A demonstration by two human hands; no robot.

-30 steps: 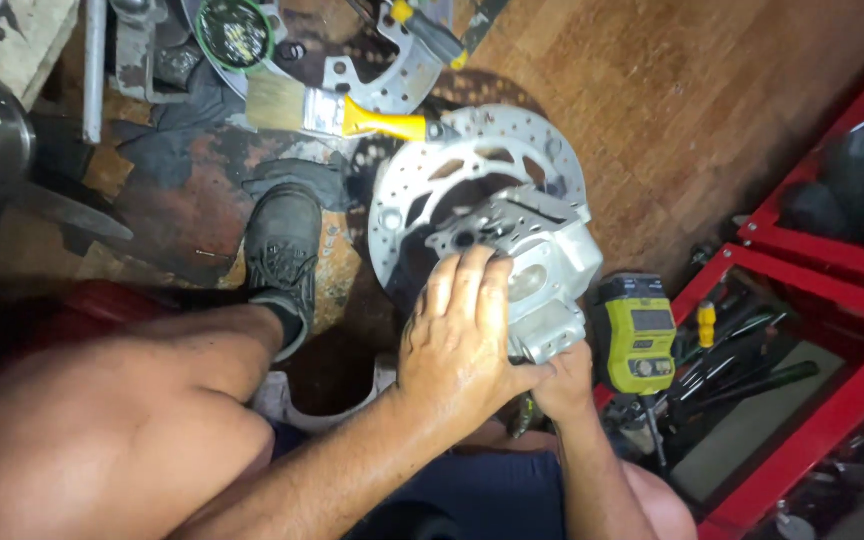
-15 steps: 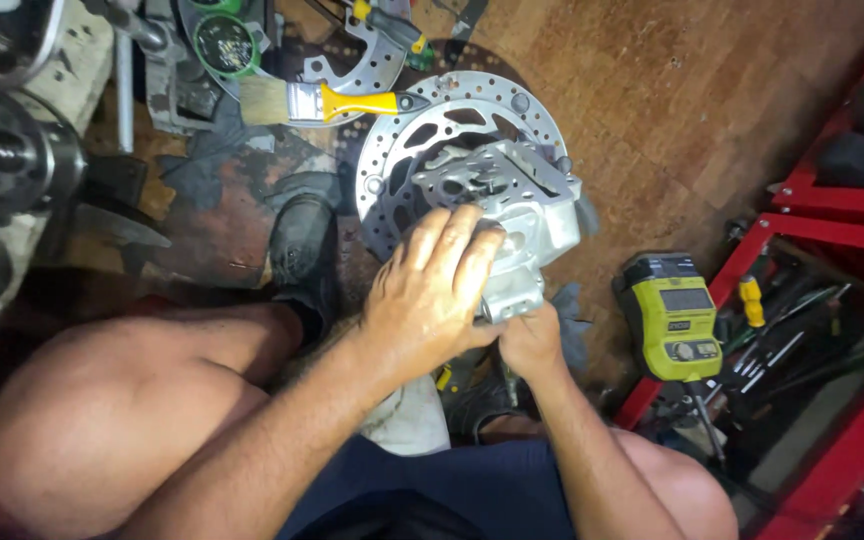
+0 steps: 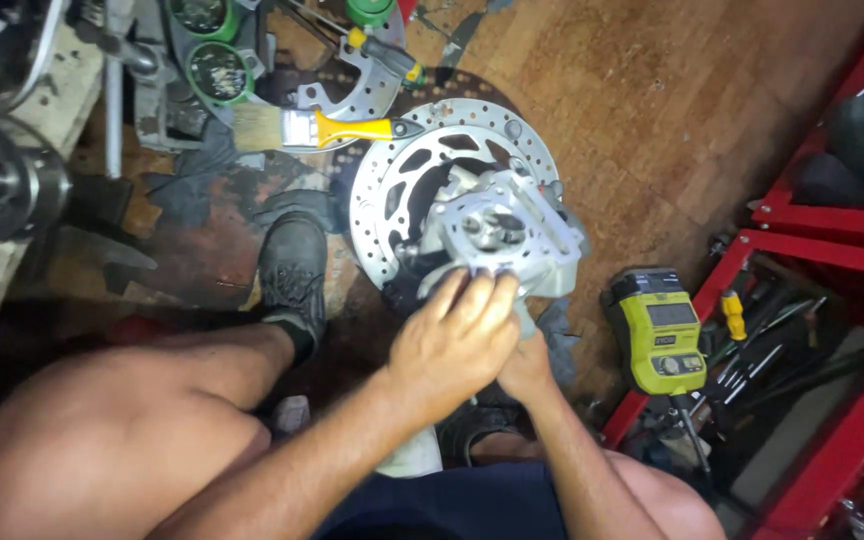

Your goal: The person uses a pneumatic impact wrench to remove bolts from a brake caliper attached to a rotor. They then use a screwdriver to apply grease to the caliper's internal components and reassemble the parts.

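Head view: a squatting person's left hand (image 3: 457, 340) closes over the near edge of a grey metal caliper housing (image 3: 507, 232) while the right hand (image 3: 527, 365) grips it from below, steadying it flat on a drilled brake disc (image 3: 392, 215) on the wooden floor (image 3: 652, 110), bore upward, long axis running left-right.
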